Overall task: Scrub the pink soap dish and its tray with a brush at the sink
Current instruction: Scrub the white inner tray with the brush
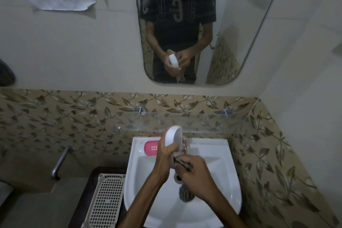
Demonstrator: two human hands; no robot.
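My left hand (pixel 167 151) grips a white oval tray (pixel 173 135), held upright on its edge over the white sink (pixel 218 177). My right hand (pixel 194 172) is closed on a dark brush (pixel 182 163) whose tip touches the lower inside of the tray. The pink soap dish part (pixel 150 147) with small white drain holes lies on the sink's back left ledge, apart from both hands. The brush's bristles are mostly hidden between hand and tray.
A glass shelf (pixel 203 122) juts out just above the sink's back edge. A beige perforated basket (pixel 107 201) stands to the left of the sink. A metal tap (pixel 59 163) sticks out of the left wall. A mirror (pixel 249 24) hangs above.
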